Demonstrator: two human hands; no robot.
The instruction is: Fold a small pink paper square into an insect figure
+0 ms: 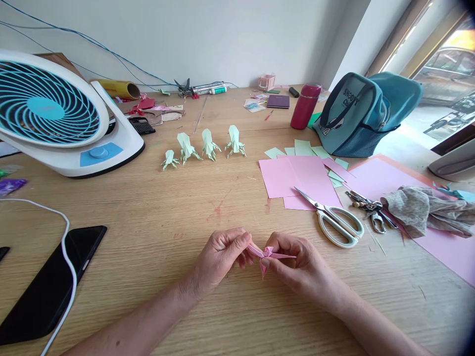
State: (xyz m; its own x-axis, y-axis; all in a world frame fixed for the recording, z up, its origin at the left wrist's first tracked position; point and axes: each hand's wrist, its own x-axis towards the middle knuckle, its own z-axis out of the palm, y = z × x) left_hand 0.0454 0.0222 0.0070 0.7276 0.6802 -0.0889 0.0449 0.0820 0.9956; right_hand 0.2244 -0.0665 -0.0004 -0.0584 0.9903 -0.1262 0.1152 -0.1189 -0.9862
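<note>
A small pink origami figure (267,253) with several thin pointed flaps is held between both hands, just above the wooden table. My left hand (225,251) pinches one narrow flap between thumb and fingers. Closed around the figure's middle and right side is my right hand (297,259), its thumb pressing near the centre. Parts of the paper are hidden behind the fingers. Farther back stand several pale green origami insects (185,147) in a row. Scissors (339,225) with white handles lie right of my hands, their tips over pink paper sheets (297,178).
A white and blue fan (48,109) stands at the left, with a black tablet-like device (52,282) and a white cable (70,267) in front. At right are a red flask (306,106), a blue bag (356,116), keys (373,210) and a grey cloth (426,210).
</note>
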